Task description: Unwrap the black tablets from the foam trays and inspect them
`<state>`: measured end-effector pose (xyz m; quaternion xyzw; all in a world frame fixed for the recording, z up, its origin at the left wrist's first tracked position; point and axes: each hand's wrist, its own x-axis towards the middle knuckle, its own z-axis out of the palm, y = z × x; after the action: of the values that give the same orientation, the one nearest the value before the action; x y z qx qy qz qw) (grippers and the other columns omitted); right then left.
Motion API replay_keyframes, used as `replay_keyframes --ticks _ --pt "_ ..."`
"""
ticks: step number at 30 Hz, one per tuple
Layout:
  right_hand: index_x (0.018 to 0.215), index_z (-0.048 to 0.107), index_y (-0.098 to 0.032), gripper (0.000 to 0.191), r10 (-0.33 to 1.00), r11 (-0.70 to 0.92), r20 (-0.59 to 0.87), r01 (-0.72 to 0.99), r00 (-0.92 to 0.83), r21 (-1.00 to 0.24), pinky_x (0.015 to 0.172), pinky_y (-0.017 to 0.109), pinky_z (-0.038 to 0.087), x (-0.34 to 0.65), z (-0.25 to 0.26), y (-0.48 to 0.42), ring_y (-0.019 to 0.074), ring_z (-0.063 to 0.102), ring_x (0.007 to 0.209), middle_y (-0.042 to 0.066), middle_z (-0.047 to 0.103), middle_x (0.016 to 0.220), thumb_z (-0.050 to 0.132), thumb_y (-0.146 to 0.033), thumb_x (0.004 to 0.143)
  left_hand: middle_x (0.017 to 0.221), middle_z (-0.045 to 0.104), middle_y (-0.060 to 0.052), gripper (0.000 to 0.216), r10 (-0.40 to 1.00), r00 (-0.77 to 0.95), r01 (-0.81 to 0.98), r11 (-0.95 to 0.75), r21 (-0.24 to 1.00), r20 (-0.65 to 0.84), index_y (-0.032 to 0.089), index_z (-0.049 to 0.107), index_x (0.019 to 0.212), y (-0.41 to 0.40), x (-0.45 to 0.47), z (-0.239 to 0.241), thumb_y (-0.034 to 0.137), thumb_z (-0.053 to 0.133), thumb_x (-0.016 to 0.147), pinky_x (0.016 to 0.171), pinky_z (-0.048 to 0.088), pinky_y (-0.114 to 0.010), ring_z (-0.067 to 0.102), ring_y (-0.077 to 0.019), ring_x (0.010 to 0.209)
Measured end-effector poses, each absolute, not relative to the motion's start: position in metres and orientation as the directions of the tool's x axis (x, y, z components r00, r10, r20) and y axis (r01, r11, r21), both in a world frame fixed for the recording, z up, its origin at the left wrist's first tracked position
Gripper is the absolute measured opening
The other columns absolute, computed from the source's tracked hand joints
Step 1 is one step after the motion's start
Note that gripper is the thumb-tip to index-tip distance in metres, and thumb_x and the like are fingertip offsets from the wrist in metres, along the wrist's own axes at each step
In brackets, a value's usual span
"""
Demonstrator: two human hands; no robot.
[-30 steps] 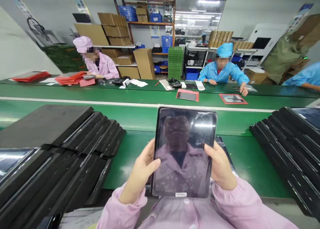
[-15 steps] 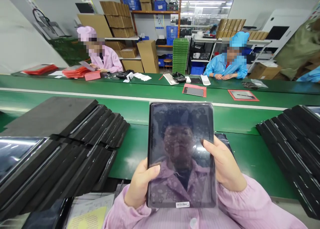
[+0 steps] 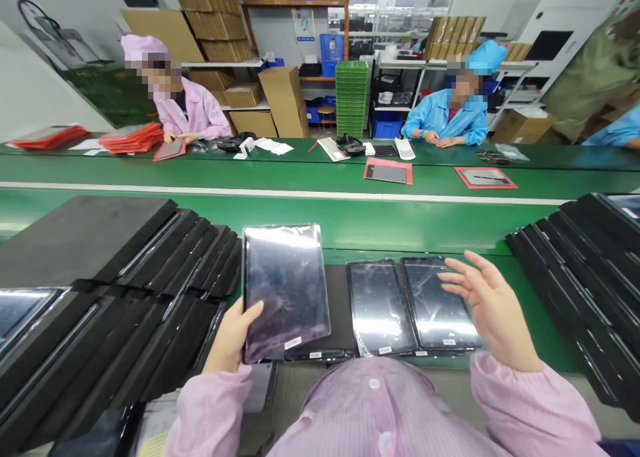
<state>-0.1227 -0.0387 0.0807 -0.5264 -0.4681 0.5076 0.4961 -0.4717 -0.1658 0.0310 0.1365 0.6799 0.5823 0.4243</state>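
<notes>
Dark, glossy tablet (image 3: 285, 277), white label (image 3: 293, 342) at lower edge, clamped at its left side by left hand (image 3: 234, 329), thumb on front. Right hand (image 3: 493, 307) empty, fingers loosely spread, right of grip. Beyond: green bench (image 3: 425, 220), then shelves (image 3: 295, 2).

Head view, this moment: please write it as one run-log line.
left hand: grips tablet by left edge | right hand: empty, fingers spread, near rightmost lying tablet | sides: left black stack, right black stack

Wears a pink smock (image 3: 333, 414) at six o'clock, finely striped lengthwise, with round pale buttons (image 3: 374, 383), a loose left sleeve (image 3: 207, 410) at seven and right sleeve (image 3: 535, 400) at four, gathered at the ends
</notes>
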Motion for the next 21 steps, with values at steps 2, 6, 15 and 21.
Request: replay_keyframes --ticks 2,6,15,21 --pt "0.101 0.054 -0.02 0.06 0.979 -0.171 -0.17 0.004 0.116 -0.985 0.066 0.037 0.055 -0.105 0.066 -0.042 0.0222 0.067 0.075 0.01 0.068 0.098 0.074 -0.057 0.058 0.075 0.072 -0.006 0.053 0.682 -0.553 -0.294 0.378 0.878 -0.479 0.013 0.064 0.085 -0.163 -0.476 0.007 0.039 0.079 0.041 0.065 0.053 -0.033 0.068 -0.0267 0.073" --pt "0.094 0.057 -0.019 0.056 0.942 -0.317 -0.306 0.067 0.141 -0.946 0.063 0.038 0.055 -0.08 0.036 -0.048 0.0243 0.066 0.073 0.01 0.069 0.094 0.073 -0.056 0.055 0.079 0.073 -0.01 0.055 0.722 -0.442 -0.261 0.464 0.846 -0.533 0.012 0.063 0.091 -0.157 -0.458 -0.035 0.043 0.074 0.047 0.07 0.052 -0.036 0.068 -0.029 0.079" --pt "0.115 0.055 -0.011 0.048 0.887 -0.457 -0.289 0.589 0.36 -0.667 0.097 0.043 0.04 -0.053 -0.026 -0.025 0.0317 0.052 0.117 0.018 0.059 0.121 0.056 -0.03 0.07 0.107 0.069 -0.013 0.072 0.796 -0.31 -0.096 0.517 0.85 -0.519 0.015 0.056 0.116 -0.141 -0.45 -0.062 0.048 0.069 0.053 0.083 0.051 -0.038 0.064 -0.0303 0.1" --pt "0.121 0.051 -0.009 0.053 0.84 -0.543 -0.341 0.671 0.423 -0.504 0.089 0.042 0.043 -0.07 -0.049 -0.015 0.033 0.057 0.108 0.02 0.06 0.118 0.052 -0.044 0.082 0.122 0.06 -0.021 0.072 0.721 -0.516 0.466 0.69 0.554 -0.463 0.006 0.037 0.136 -0.129 -0.446 -0.052 0.044 0.046 0.076 0.092 0.044 -0.042 0.057 -0.0347 0.111"
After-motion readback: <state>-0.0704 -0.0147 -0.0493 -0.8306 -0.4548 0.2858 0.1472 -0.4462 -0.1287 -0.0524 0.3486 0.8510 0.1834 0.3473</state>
